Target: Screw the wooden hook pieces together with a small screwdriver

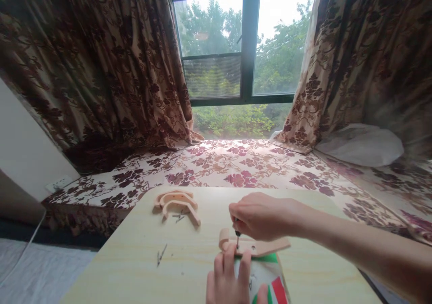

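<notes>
My right hand is closed round a screwdriver, whose shaft points down at a hole in a curved wooden piece. That piece lies over a white, green and red flat item. My left hand has its fingers spread, their tips pressing on the near edge of the wooden piece and on the flat item. Several curved wooden pieces lie at the table's back left, with small screws beside them. More screws are nearer, left of my left hand.
The pale wooden table stands against a window ledge with a floral cover. Patterned curtains hang on both sides of the window. A white bag lies on the ledge at the right.
</notes>
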{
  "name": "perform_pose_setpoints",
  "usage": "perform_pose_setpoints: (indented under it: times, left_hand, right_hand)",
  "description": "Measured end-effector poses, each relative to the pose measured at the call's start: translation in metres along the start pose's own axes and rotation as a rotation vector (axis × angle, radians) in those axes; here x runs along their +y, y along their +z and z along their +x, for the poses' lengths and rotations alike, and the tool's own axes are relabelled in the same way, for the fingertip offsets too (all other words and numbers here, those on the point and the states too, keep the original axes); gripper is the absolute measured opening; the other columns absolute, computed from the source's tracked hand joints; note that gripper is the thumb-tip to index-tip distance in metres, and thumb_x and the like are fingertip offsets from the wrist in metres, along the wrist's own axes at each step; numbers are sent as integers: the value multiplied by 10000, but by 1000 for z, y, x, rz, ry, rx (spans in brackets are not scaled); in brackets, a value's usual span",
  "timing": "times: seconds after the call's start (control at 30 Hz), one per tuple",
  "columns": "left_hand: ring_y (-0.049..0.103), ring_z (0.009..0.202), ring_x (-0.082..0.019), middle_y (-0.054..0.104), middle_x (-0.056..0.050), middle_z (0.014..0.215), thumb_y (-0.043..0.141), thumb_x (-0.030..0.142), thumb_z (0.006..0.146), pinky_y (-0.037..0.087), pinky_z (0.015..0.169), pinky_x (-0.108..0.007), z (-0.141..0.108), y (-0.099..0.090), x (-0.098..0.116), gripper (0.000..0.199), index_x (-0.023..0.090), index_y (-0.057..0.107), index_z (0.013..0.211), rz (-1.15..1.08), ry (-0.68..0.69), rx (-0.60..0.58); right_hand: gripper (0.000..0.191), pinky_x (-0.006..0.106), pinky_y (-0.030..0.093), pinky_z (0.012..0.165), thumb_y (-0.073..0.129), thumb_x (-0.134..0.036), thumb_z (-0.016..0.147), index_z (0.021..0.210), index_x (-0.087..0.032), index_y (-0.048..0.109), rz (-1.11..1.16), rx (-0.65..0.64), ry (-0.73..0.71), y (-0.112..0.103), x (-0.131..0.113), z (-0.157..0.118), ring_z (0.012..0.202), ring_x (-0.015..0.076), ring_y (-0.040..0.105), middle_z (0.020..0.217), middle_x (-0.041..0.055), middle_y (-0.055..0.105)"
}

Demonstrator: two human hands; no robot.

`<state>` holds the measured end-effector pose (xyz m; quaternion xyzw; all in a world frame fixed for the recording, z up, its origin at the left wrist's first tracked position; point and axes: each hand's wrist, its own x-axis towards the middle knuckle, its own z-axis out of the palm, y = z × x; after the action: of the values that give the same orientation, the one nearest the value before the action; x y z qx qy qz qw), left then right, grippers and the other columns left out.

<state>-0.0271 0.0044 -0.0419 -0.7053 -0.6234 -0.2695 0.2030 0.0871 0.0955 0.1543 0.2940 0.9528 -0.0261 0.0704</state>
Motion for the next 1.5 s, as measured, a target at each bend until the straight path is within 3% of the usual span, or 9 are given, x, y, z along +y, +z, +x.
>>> perform_pose_setpoints:
  times: [0.27,0.53,0.67,0.8,0.97,1.13,1.27,1.5]
  left_hand:
    - [485,1036,-208,495,0,1243,521,333,703,443,703,-322,5,-17,5,443,338,495,1146,-117,-14,-5]
    - [472,1036,-223,487,-15,1243,495,382,729,436,709,-348,9,-24,10,400,333,506,1126,-178,-64,-64]
    - [465,1047,-232,491,-14,1232,464,411,760,436,736,-373,8,-24,10,380,339,500,1131,-188,-77,-72]
    - [471,1041,-224,491,-14,1232,449,423,779,433,729,-357,8,-25,11,368,331,502,1131,-188,-72,-52]
    - [465,1049,-222,486,-24,1238,458,399,783,426,741,-348,10,-28,11,382,306,492,1152,-198,-46,-38]
    - [458,1040,-228,471,-31,1249,487,344,760,428,737,-351,11,-28,11,406,298,477,1163,-147,-28,-39]
    - [453,1049,-232,466,-43,1248,498,336,747,433,738,-355,11,-28,11,414,289,473,1158,-106,-5,-36]
    - [459,1046,-243,466,-59,1248,514,347,750,442,738,-355,9,-24,9,436,283,471,1179,-99,23,-32]
  right_hand:
    - [235,258,290,491,436,-146,800,930,-126,630,-87,-130,-75,-17,-8,6,662,162,563,788,103,662]
    - [241,265,269,491,395,-201,829,803,-120,621,-55,56,-40,4,0,10,616,152,545,733,103,651]
    - [253,267,251,470,407,-240,823,787,-124,629,-98,44,-2,2,1,10,593,157,545,713,106,650]
    - [192,262,273,483,445,-190,805,883,-152,616,-99,-17,-111,-5,0,7,606,148,531,750,75,646]
    - [163,266,259,465,416,-119,815,792,-136,576,-115,-37,-204,-5,-2,5,520,117,452,661,48,593]
    - [198,265,239,461,413,-229,842,760,-143,571,-45,52,-121,7,3,4,512,116,437,633,49,586]
    - [226,263,230,460,423,-274,836,766,-133,584,-45,41,-54,7,5,3,527,122,464,661,76,613]
    - [146,253,275,480,447,-72,771,773,-120,585,-78,-58,-212,-12,-2,2,548,113,456,679,54,596]
